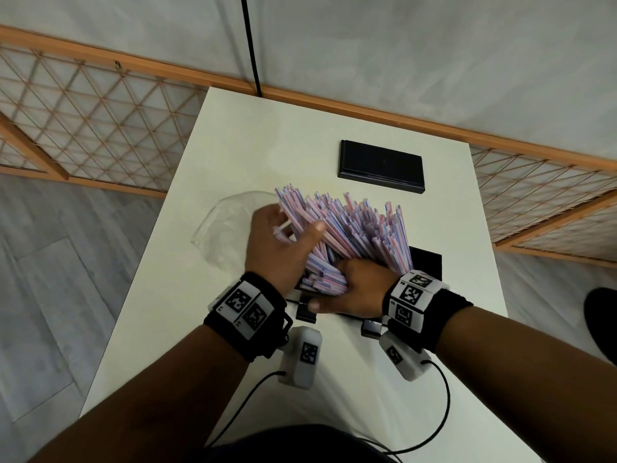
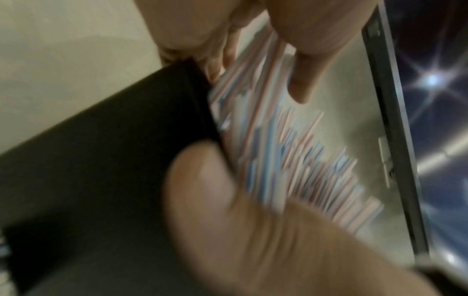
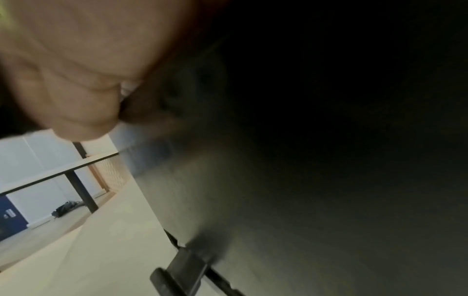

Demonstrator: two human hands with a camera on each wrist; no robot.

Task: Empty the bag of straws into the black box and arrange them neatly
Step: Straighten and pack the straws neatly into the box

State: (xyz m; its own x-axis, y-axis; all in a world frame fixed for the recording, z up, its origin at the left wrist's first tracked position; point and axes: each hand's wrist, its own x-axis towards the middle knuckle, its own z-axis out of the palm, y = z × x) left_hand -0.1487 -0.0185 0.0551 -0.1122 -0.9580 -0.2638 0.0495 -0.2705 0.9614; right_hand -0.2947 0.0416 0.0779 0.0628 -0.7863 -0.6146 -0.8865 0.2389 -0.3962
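Observation:
A thick bundle of pink, blue and white striped straws [image 1: 350,228] fans up and away out of the black box [image 1: 429,262], which is mostly hidden beneath it. My left hand [image 1: 293,228] grips the bundle's left side, thumb lying over the top. In the blurred left wrist view the thumb [image 2: 202,180] and fingers [image 2: 311,50] clasp the straws [image 2: 291,160] beside the box wall [image 2: 101,160]. My right hand [image 1: 334,282] curls over the straws' near ends, with its thumb along the box's front wall. The right wrist view shows only palm and dark box wall [image 3: 303,200].
The empty clear plastic bag [image 1: 230,222] lies crumpled on the white table [image 1: 233,135], left of my left hand. The box's black lid [image 1: 382,167] lies flat behind the straws. A latch [image 3: 182,268] sticks out from the box's front. Cables trail near the table's front edge.

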